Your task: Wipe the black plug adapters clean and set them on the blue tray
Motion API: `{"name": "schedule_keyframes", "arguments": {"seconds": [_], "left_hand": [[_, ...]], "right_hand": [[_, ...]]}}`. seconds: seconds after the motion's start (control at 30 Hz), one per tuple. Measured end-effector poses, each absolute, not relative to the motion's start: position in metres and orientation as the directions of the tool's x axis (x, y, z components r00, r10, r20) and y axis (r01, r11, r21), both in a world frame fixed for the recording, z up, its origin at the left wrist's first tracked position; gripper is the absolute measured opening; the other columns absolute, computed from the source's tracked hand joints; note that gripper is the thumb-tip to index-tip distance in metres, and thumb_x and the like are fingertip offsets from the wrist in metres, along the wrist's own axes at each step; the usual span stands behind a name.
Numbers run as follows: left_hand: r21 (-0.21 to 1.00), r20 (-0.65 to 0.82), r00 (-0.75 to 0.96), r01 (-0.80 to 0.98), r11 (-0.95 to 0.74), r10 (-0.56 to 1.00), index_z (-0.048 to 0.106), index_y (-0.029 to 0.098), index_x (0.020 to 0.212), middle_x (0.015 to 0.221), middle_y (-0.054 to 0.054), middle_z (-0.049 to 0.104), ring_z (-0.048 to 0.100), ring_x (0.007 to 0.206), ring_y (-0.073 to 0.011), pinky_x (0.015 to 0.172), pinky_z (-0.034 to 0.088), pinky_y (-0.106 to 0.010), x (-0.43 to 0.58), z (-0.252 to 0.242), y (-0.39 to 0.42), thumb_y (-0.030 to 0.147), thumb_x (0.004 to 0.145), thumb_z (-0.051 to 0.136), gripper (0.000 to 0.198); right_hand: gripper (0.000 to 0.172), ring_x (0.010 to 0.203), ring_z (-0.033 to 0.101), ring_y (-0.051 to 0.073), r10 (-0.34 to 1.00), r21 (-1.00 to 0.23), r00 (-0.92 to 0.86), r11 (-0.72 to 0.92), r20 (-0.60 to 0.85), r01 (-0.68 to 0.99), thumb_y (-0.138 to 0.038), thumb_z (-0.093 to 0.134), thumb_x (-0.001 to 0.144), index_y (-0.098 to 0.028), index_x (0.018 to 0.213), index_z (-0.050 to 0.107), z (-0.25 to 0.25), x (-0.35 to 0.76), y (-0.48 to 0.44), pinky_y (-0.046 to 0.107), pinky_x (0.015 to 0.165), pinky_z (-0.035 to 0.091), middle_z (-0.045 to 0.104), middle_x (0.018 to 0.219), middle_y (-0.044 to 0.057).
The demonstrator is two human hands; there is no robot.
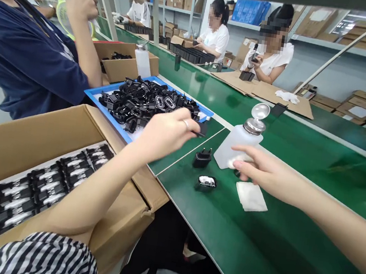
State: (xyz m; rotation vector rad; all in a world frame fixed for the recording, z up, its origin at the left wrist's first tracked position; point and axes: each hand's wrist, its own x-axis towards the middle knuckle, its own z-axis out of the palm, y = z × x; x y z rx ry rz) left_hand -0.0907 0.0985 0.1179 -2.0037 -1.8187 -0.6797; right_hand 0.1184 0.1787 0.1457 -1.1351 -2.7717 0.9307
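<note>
My left hand (166, 134), with a ring on one finger, pinches a small black plastic part (201, 129) between thumb and fingers above the green conveyor belt (290, 243). My right hand (266, 171) reaches across to a white plastic dispensing bottle (236, 146) with a metal pump top, its fingertips overlapping the bottle's lower part. Contact is hard to judge. Beside the bottle, a black two-pin plug adapter (202, 158) stands upright. Nearer me lies a black adapter (206, 184) with white on top, next to a folded white cloth (251, 197).
A blue tray (104, 113) heaped with black plastic parts lies left of my hands. Lower left, an open cardboard box (32, 143) holds rows of black-and-white items. A co-worker in a navy shirt (28, 51) stands far left. Other workers sit along the belt.
</note>
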Motion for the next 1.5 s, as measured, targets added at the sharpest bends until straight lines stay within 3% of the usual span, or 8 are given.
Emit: {"name": "schedule_keyframes", "arguments": {"seconds": [0.1, 0.2, 0.3, 0.47, 0.8, 0.97, 1.23, 1.5], "left_hand": [[-0.098, 0.698, 0.286, 0.946, -0.308, 0.656, 0.054, 0.018, 0.069, 0.060, 0.001, 0.047, 0.046, 0.055, -0.0082, 0.050, 0.032, -0.019, -0.048, 0.113, 0.085, 0.023, 0.079, 0.033, 0.023], [-0.119, 0.698, 0.341, 0.922, -0.368, 0.630, 0.051, 0.017, 0.066, 0.057, 0.002, 0.046, 0.045, 0.052, -0.0083, 0.045, 0.031, -0.019, -0.029, 0.094, 0.074, 0.019, 0.079, 0.032, 0.023], [0.129, 0.498, 0.150, 0.961, -0.244, 0.854, 0.048, 0.016, 0.075, 0.070, 0.002, 0.050, 0.048, 0.054, -0.0086, 0.042, 0.032, -0.019, -0.031, 0.075, 0.069, 0.024, 0.073, 0.045, 0.008], [0.544, 0.122, 0.009, 0.836, -0.074, 0.992, 0.042, 0.017, 0.098, 0.094, 0.000, 0.049, 0.051, 0.062, -0.0089, 0.055, 0.040, -0.019, -0.039, 0.057, 0.077, 0.032, 0.058, 0.061, 0.047], [0.699, 0.075, 0.037, 0.711, -0.079, 0.996, 0.053, 0.020, 0.090, 0.087, 0.003, 0.054, 0.050, 0.056, -0.0065, 0.055, 0.040, -0.017, -0.036, 0.046, 0.087, 0.031, 0.065, 0.055, 0.028], [0.612, 0.050, 0.048, 0.788, -0.068, 0.998, 0.053, 0.020, 0.092, 0.081, 0.000, 0.055, 0.051, 0.058, -0.0092, 0.057, 0.040, -0.019, -0.037, 0.049, 0.087, 0.031, 0.067, 0.053, 0.027], [0.188, -0.229, 0.108, 0.980, -0.065, 0.967, 0.056, 0.015, 0.082, 0.073, -0.004, 0.056, 0.054, 0.066, -0.0206, 0.054, 0.039, -0.026, -0.025, 0.088, 0.099, 0.034, 0.070, 0.051, 0.023], [0.125, -0.324, 0.147, 0.986, -0.111, 0.935, 0.056, 0.013, 0.072, 0.067, -0.005, 0.055, 0.054, 0.061, -0.0192, 0.051, 0.040, -0.026, -0.017, 0.092, 0.104, 0.025, 0.071, 0.047, 0.014]], "right_hand": [[0.047, 0.057, 0.051, 0.012, 0.503, -0.830, -0.848, 0.393, -0.165, 0.394, -0.043, 0.044, 0.068, -0.017, 0.107, 0.037, 0.134, 0.109, 0.170, 0.023, 0.047, 0.040, 0.054, 0.070, 0.002], [0.036, 0.055, 0.050, 0.011, 0.451, -0.903, -0.879, 0.299, -0.152, 0.309, -0.036, 0.051, 0.065, -0.015, 0.093, 0.045, 0.112, 0.107, 0.170, 0.024, 0.049, 0.041, 0.054, 0.067, 0.001], [0.032, 0.068, 0.052, 0.014, 0.478, -0.833, -0.873, 0.438, -0.102, 0.337, -0.033, 0.054, 0.063, -0.017, 0.090, 0.049, 0.090, 0.111, 0.172, 0.028, 0.060, 0.042, 0.056, 0.078, 0.002], [0.035, 0.087, 0.046, 0.018, 0.525, -0.570, -0.851, 0.704, 0.015, 0.424, -0.037, 0.055, 0.063, -0.020, 0.094, 0.053, 0.062, 0.117, 0.171, 0.032, 0.077, 0.036, 0.055, 0.094, 0.002], [0.030, 0.084, 0.049, 0.016, 0.495, -0.441, -0.869, 0.784, 0.017, 0.437, -0.033, 0.050, 0.069, -0.018, 0.095, 0.050, 0.063, 0.118, 0.165, 0.028, 0.072, 0.038, 0.055, 0.092, 0.004], [0.027, 0.076, 0.052, 0.016, 0.519, -0.359, -0.854, 0.792, -0.029, 0.494, -0.031, 0.052, 0.068, -0.017, 0.092, 0.049, 0.066, 0.115, 0.165, 0.026, 0.063, 0.040, 0.057, 0.087, 0.003], [0.026, 0.068, 0.054, 0.020, 0.461, -0.098, -0.865, 0.869, -0.200, 0.486, -0.036, 0.059, 0.061, -0.018, 0.078, 0.054, 0.085, 0.098, 0.170, 0.026, 0.054, 0.037, 0.059, 0.074, 0.003], [0.016, 0.060, 0.053, 0.019, 0.401, 0.028, -0.886, 0.913, -0.233, 0.406, -0.029, 0.055, 0.066, -0.015, 0.072, 0.050, 0.089, 0.097, 0.163, 0.025, 0.048, 0.033, 0.055, 0.064, 0.003]]}}
